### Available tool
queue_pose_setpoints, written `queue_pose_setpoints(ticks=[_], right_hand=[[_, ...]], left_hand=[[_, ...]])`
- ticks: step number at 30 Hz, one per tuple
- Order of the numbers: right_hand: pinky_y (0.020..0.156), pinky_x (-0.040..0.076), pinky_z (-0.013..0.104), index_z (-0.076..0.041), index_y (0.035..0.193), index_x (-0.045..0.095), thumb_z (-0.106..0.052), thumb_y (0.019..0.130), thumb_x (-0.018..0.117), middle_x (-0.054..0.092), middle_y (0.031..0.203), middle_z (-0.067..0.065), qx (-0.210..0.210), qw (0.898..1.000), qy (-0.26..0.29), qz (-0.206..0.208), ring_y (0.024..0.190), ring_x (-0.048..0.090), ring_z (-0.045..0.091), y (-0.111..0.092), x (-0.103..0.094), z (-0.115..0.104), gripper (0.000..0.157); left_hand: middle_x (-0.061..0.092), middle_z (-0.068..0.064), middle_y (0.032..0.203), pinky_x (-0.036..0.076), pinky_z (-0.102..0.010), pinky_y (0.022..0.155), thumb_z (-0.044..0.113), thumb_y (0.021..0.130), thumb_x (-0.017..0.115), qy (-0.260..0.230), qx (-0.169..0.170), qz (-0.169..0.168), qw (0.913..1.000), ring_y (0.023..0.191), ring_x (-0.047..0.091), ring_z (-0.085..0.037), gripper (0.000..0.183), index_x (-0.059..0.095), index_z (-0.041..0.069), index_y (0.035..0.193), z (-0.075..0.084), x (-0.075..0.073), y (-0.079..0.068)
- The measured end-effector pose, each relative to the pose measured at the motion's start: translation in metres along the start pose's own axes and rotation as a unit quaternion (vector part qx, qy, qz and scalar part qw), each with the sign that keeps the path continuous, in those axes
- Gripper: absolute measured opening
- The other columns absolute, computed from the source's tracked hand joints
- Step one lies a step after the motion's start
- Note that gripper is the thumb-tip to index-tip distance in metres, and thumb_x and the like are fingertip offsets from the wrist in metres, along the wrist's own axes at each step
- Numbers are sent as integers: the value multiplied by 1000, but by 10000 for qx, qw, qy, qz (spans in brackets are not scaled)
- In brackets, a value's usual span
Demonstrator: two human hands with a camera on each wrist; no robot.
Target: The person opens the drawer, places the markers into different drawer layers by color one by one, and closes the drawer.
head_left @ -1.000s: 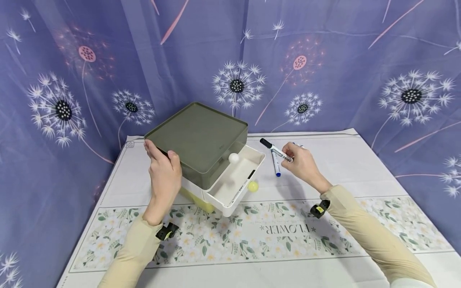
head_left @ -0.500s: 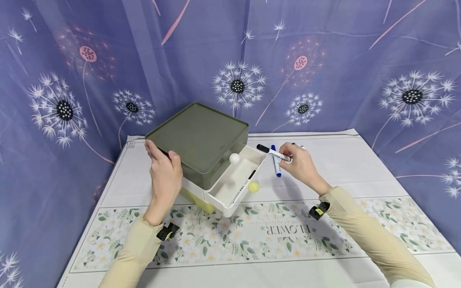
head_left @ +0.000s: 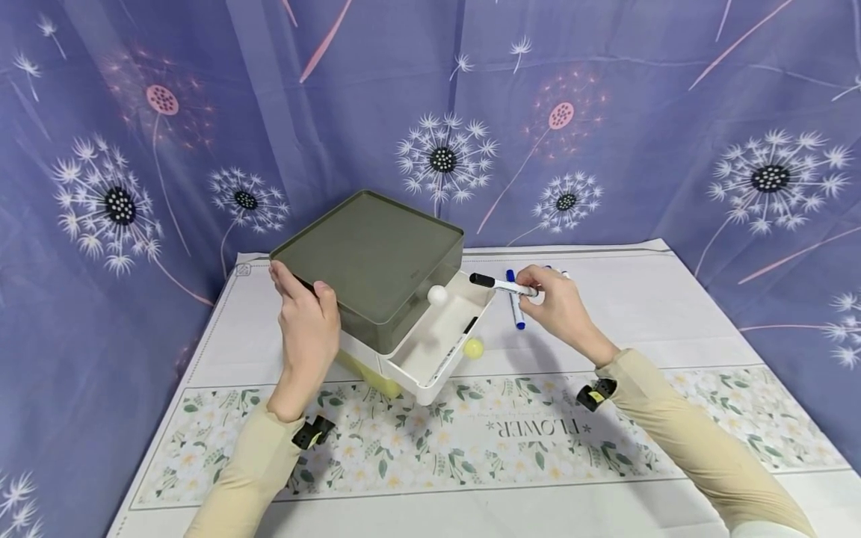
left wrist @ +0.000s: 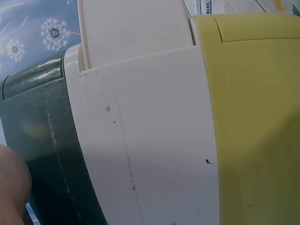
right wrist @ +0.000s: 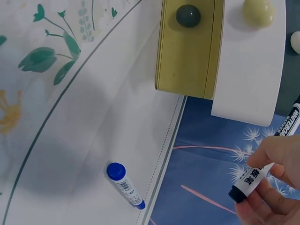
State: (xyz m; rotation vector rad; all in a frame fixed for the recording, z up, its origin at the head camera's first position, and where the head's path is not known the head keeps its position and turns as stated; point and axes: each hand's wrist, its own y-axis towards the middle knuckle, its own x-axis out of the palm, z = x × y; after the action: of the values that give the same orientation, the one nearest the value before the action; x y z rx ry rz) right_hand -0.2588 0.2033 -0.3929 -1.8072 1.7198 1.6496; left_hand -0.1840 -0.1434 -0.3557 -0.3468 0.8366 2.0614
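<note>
My right hand [head_left: 554, 302] pinches a whiteboard marker [head_left: 501, 285] between thumb and fingers. Its black cap points left, near the far corner of the pulled-out white drawer [head_left: 430, 351]. Inside that drawer another black-capped marker [head_left: 459, 344] lies along the front wall. My left hand [head_left: 306, 321] rests against the side of the drawer box [head_left: 370, 258], thumb at the top edge, other fingers straight. That box has a dark green top tier, a white middle and a yellow bottom. In the left wrist view its white side [left wrist: 140, 126] fills the middle.
A blue-capped marker [head_left: 516, 302] lies on the table under the held one. Another blue-tipped marker [head_left: 563, 273] is mostly hidden behind my right hand. A white round knob [head_left: 437, 296] and a yellow one [head_left: 474, 348] stick out from the drawer fronts. A patterned curtain [head_left: 444, 90] hangs behind.
The black-capped marker has swung down to nearly level and shifted left towards the drawer, with my right hand nearly in place. My left hand and the box have stayed put.
</note>
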Motion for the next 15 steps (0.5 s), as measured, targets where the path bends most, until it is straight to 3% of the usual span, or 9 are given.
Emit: queue_pose_setpoints(ticks=[6, 15], right_hand=[[72, 41, 33, -11, 88, 63, 2, 72, 65, 64, 82, 3, -201, 9997, 136, -76, 77, 55, 18, 1, 0, -6, 21], [73, 45, 34, -11, 92, 65, -1, 73, 67, 65, 88, 4, -498, 9987, -1, -92, 82, 58, 19, 1, 1, -14, 22]], left_hand=[[8, -32, 148, 40, -54, 91, 27, 94, 30, -32, -1, 5, 10000, 114, 44, -53, 66, 4, -7, 144, 0, 0, 0], [7, -30, 149, 39, -54, 92, 28, 94, 30, -64, -43, 2, 10000, 114, 44, -53, 67, 3, -6, 145, 0, 1, 0]])
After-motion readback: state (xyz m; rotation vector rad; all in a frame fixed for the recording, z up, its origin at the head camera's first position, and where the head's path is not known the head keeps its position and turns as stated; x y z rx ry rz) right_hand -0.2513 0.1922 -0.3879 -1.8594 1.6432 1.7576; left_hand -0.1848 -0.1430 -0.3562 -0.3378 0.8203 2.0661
